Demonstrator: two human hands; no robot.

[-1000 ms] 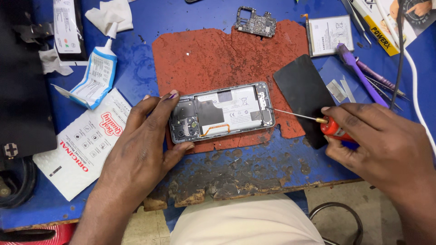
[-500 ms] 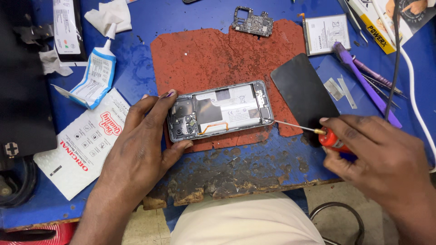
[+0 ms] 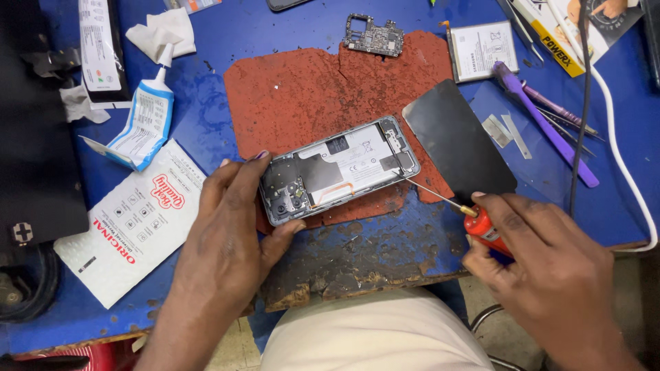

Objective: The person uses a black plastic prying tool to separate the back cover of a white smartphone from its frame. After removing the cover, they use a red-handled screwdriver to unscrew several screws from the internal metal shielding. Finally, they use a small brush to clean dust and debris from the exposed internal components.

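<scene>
Right hand (image 3: 550,275): near right, clenched on red-handled screwdriver (image 3: 481,221), tip at phone's right end.
Left hand (image 3: 227,227): grasping opened phone (image 3: 340,168) at its left end.
Phone: flat on red mat (image 3: 309,89), centre.
Black panel (image 3: 457,141): just right of phone.
Circuit board (image 3: 373,36): far, on mat edge.

Circuit board (image 3: 375,36) on red mat (image 3: 309,89); glue tube (image 3: 148,117), purple tool (image 3: 543,124), possibly battery (image 3: 481,49) beside.

Blue workbench (image 3: 227,41): worn red mat (image 3: 302,89) at centre; glue tube (image 3: 148,117) and white packet (image 3: 130,216) left of mat; purple tool (image 3: 543,124) to its right.
</scene>
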